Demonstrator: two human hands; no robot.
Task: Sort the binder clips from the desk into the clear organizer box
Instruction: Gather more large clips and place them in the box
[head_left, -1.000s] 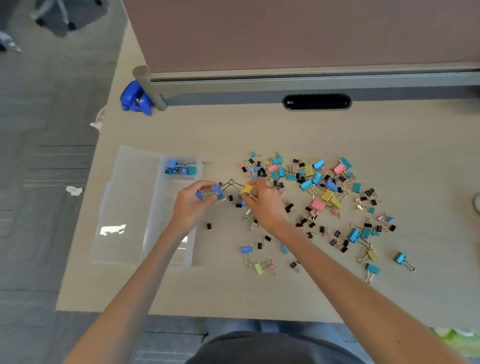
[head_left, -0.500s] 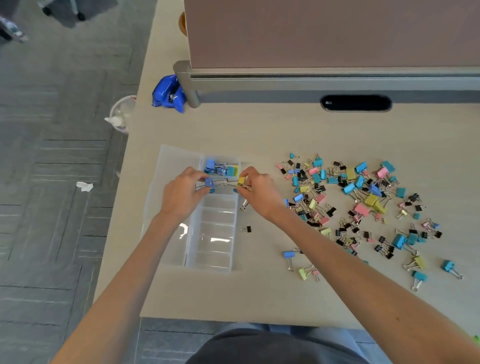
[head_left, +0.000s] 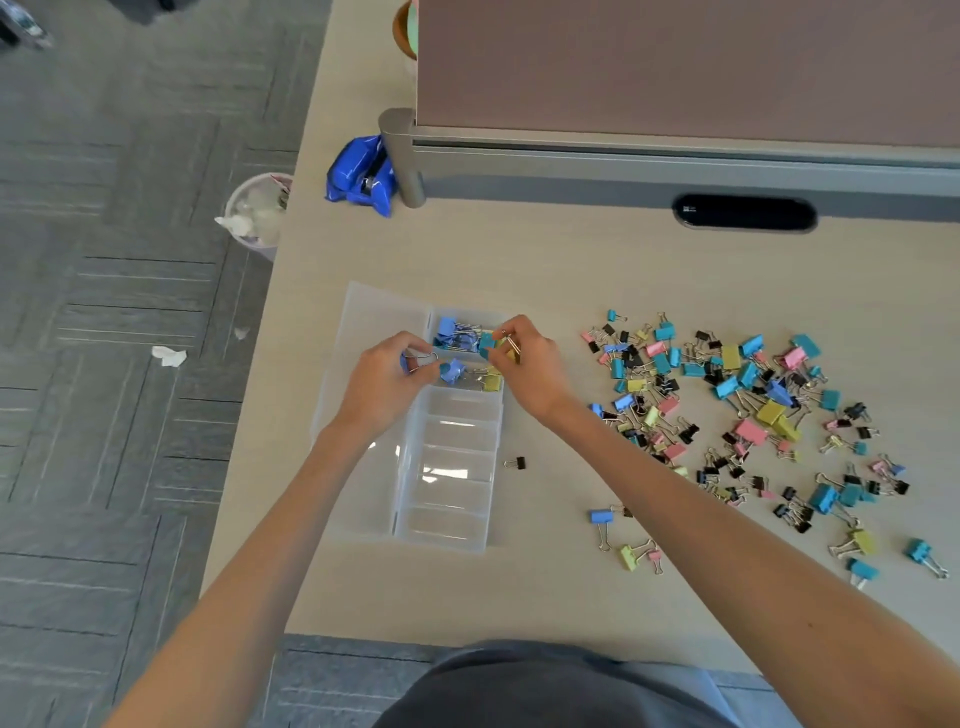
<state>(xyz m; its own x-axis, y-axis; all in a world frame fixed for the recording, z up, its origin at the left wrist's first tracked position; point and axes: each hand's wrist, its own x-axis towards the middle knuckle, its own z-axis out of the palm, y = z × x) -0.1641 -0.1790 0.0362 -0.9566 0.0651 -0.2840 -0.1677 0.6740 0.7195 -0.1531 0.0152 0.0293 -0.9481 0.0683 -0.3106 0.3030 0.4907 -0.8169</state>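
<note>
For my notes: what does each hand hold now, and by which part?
Left hand: blue binder clip, by its wire handle. Right hand: teal binder clip, apparently by its handle.

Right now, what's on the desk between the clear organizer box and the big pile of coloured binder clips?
Head view: one small black binder clip lies alone beside the clear plastic organizer box; otherwise bare desk up to the pile of coloured binder clips.

- Both hands, left hand (head_left: 382, 384) and right hand (head_left: 530, 364), pinch binder clips over the clear organizer box (head_left: 447, 467).
- Loose binder clip pile (head_left: 743, 410) lies on the desk (head_left: 519, 260) to the right.
</note>
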